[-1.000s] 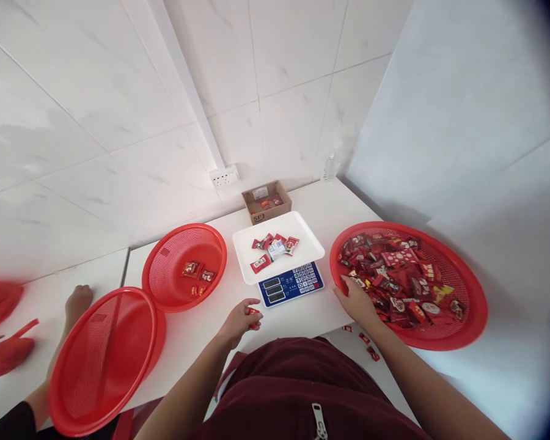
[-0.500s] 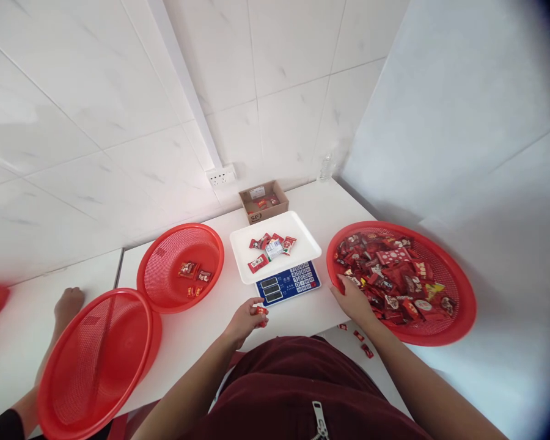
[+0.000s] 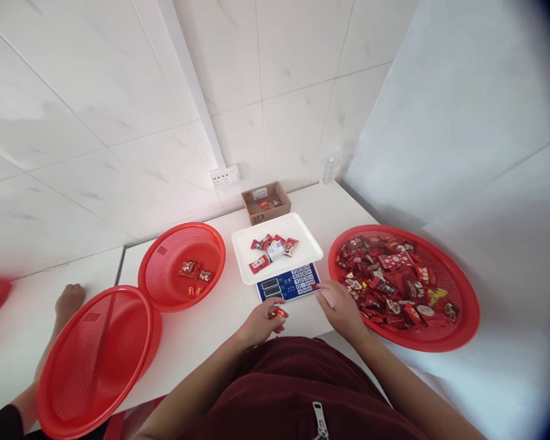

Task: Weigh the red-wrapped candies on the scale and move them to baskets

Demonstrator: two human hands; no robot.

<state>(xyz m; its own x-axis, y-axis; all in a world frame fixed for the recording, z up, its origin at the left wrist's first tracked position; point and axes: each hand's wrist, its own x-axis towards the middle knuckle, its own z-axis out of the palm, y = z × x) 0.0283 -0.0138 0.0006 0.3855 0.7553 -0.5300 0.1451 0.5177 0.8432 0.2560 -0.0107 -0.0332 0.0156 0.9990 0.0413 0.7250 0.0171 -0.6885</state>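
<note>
Left hand (image 3: 260, 322) is pinched closed on one small red wrapped candy (image 3: 279, 313), low over the desk (image 3: 201, 333) edge, close to my body. The candy pokes out to the right of my fingers; too small to call its long axis. The scale (image 3: 288, 285) lies straight ahead of it, near, and its keypad sits between my hands and the white tray (image 3: 302, 235), which carries a small cluster of candies (image 3: 272, 247).

Right hand (image 3: 343, 308) is open, palm down, fingers pointing left at the scale's front corner, nothing seen in it. It's just beside the rim of the big basket (image 3: 475, 308) heaped with red candies. Both hands are about equally near the scale.

Small basket (image 3: 165, 293) with a few candies sits left of the scale, and a second basket (image 3: 96, 360) overlaps it front-left. Cardboard box (image 3: 266, 205) is behind the tray. A co-worker's hand (image 3: 68, 302) rests far left.
</note>
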